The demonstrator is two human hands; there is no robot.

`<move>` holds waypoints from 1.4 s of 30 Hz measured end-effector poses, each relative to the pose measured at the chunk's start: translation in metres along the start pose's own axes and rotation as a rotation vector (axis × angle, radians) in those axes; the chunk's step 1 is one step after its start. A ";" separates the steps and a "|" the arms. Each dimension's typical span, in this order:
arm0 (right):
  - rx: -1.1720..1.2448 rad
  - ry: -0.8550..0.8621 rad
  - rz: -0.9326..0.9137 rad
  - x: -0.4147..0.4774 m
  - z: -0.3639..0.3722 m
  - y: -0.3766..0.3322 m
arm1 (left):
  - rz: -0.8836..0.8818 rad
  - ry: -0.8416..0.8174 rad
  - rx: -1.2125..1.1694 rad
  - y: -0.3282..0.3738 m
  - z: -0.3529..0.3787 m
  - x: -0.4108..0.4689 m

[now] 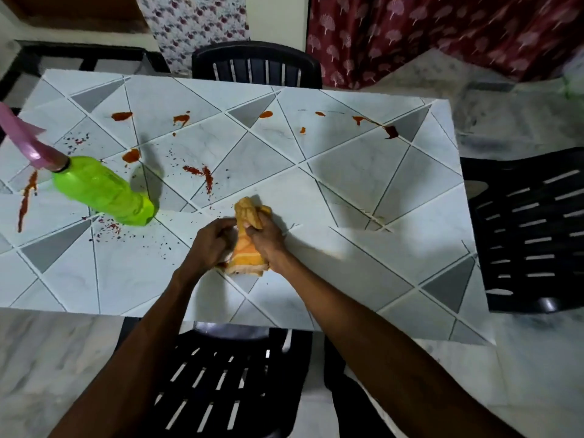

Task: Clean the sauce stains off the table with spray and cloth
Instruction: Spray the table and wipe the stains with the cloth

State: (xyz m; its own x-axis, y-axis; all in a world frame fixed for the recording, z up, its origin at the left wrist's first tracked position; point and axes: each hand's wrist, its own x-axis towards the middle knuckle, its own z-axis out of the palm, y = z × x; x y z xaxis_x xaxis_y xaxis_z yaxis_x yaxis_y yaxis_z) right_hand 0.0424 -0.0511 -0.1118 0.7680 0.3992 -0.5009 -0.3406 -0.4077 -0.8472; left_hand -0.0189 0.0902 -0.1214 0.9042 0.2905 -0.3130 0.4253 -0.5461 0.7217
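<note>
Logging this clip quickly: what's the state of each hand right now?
Left hand: closed on the orange cloth.
Right hand: closed on the same cloth.

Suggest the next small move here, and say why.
Probably free the left hand and reach for the green spray bottle standing to its left. It and the right hand both grip the bunched orange cloth, while red sauce stains lie spattered across the table.
</note>
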 end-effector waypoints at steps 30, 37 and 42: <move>0.116 0.524 0.306 -0.074 -0.020 0.058 | 0.511 -0.124 0.330 -0.004 0.048 -0.007; 0.194 0.318 0.161 -0.057 0.003 0.031 | 0.447 -0.001 0.357 -0.022 0.021 -0.003; 0.217 0.493 0.090 -0.098 -0.043 0.039 | 0.426 0.005 0.191 -0.031 0.009 -0.005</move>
State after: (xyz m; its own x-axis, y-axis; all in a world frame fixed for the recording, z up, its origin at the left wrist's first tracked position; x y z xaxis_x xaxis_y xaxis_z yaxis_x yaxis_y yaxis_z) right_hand -0.0230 -0.1412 -0.0880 0.8763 -0.0829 -0.4746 -0.4805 -0.2224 -0.8483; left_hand -0.0365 0.0983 -0.1474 0.9999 0.0128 -0.0101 0.0163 -0.7526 0.6583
